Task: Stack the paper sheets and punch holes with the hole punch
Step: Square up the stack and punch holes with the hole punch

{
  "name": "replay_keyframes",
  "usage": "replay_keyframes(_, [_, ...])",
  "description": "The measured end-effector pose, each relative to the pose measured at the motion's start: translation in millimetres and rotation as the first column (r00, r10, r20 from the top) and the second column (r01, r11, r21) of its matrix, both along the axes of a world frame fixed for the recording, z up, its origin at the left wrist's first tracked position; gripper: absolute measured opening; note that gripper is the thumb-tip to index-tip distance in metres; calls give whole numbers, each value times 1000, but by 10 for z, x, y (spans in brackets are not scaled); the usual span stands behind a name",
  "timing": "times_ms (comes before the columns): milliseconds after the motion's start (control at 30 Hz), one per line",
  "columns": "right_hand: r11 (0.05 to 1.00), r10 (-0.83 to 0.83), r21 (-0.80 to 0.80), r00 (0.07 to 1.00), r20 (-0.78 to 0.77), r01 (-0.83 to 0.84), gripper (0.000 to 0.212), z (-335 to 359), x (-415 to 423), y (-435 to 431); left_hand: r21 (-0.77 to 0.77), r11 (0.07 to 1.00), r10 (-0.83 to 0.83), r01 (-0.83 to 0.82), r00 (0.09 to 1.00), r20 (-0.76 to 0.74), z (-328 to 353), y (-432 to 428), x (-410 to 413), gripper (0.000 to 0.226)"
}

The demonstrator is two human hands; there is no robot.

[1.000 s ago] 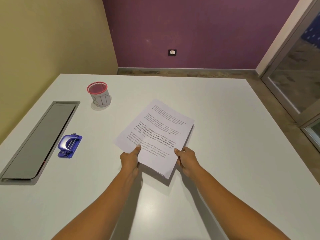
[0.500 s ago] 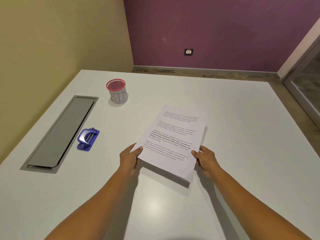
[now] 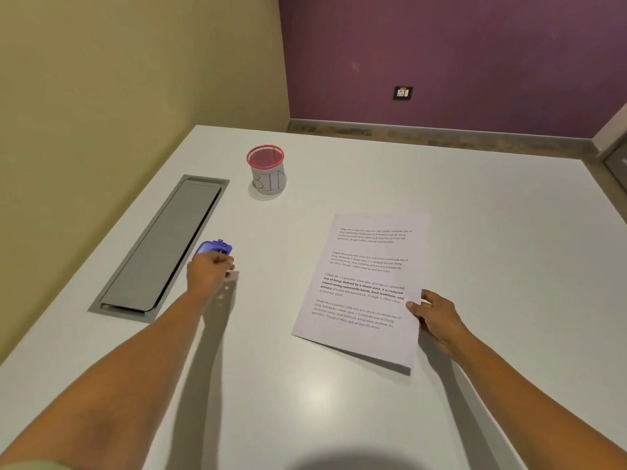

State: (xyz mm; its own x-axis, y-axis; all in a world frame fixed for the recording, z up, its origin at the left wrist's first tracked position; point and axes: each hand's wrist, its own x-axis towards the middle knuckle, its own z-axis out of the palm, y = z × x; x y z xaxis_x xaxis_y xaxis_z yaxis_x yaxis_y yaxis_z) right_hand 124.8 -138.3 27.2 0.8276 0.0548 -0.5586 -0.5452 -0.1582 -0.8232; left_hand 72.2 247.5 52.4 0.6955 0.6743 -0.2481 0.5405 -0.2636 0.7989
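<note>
Left hand: the left hand [image 3: 209,271] is stretched out to the far left side of the counter [image 3: 339,401], fingers curled down onto the near end of the hole punch [image 3: 215,247]. It covers the near half of the punch; whether the fingers have actually closed around it I cannot tell.
Hole punch: small and blue-violet, sitting on the counter just beside the right edge of the cable hatch [image 3: 163,245], its far end poking out beyond the knuckles.
Right hand: the right hand [image 3: 436,315] pinches the right edge of the paper stack [image 3: 364,286], thumb on top of the page and the other fingers at or under the edge.
Paper stack: printed sheets lying squared up, top sheet face up with four blocks of text, one in bold. The near right corner looks slightly raised off the counter, with a shadow under it. It lies well apart from the hole punch, off to the right.
Bin: a small mesh cup [image 3: 267,171] with a red rim and a paper label reading "BIN" stands upright beyond the punch, near the hatch's far end.
Cable hatch: a long grey lid set flush in the counter, closed.
</note>
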Motion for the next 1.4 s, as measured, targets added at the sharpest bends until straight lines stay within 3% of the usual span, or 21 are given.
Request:
replay_keyframes(100, [1000,-9,7,1000,-7,9,29,-35,-10,46,323,943,-47,78,994,-100,102,230,68,19])
replay_keyframes(200, [999,-25,26,1000,-11,26,29,-64,-19,71,431,895,-31,116,979,-200,136,393,124,27])
replay_keyframes(267, [999,-17,29,1000,-13,18,28,-64,-25,77,426,890,-37,163,957,-288,110,458,147,17])
replay_keyframes(367, [999,-26,36,1000,-17,27,27,-80,-30,83,341,925,-35,170,929,-368,35,519,158,16])
replay_keyframes(567, [998,-37,54,999,-20,38,28,-64,-38,117,209,974,-5,85,933,-360,-10,641,200,29])
replay_keyframes(733, [997,-27,66,999,-20,28,28,-52,-27,129,86,996,1,24,958,-286,-26,642,231,40])
replay_keyframes(833, [997,-19,72,1000,-19,20,31,-40,-22,115,-63,998,1,-15,974,-225,-15,563,268,39])
replay_keyframes(967, [995,-16,94,1000,-18,17,29,2,-34,101,-152,988,-14,-15,982,-188,14,408,286,37])
replay_keyframes(1133, [992,-16,127,1000,-14,17,29,69,-48,22,-253,967,-63,31,991,-119,9,111,270,18])
replay_keyframes(1300, [981,-25,192,999,-29,30,29,111,-76,-160,-479,877,-83,48,995,-53,-67,-231,269,53])
replay_keyframes(1400, [971,-25,238,999,-43,35,28,139,-83,-291,-576,816,-70,52,998,-8,-123,-451,271,56])
